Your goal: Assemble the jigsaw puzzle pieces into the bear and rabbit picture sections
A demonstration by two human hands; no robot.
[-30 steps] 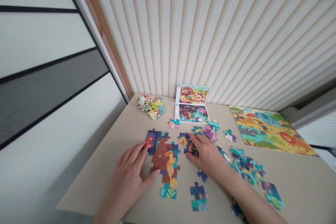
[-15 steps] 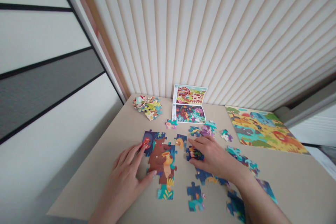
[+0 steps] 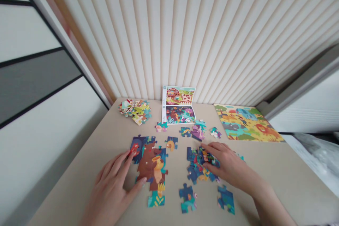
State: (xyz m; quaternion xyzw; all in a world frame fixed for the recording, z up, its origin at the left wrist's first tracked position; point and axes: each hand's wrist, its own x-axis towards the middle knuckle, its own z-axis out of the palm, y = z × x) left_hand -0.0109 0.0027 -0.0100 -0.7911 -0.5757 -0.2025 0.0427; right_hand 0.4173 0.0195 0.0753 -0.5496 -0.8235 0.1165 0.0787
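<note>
My left hand (image 3: 116,180) rests with fingers spread, its fingertips on the left edge of the joined bear puzzle section (image 3: 149,164). Beside that section, at its upper right, lies a loose piece with an orange creature (image 3: 172,143). My right hand (image 3: 225,159) has thumb and forefinger around a dark blue piece (image 3: 208,156) above a cluster of dark pieces (image 3: 194,172). Nearer the front lie a blue-teal piece (image 3: 187,198) and a dark blue piece (image 3: 226,199).
Behind stands an open picture leaflet (image 3: 179,114). A pile of mixed pieces (image 3: 136,110) lies back left, and a finished animal puzzle (image 3: 247,123) back right. Small pieces (image 3: 198,131) lie before the leaflet. A pleated white panel (image 3: 164,31) borders the table (image 3: 97,141).
The view has shifted to the right. My right hand has moved right, away from the bear section, with the dark piece, now over the cluster. My left hand stays at the bear section.
</note>
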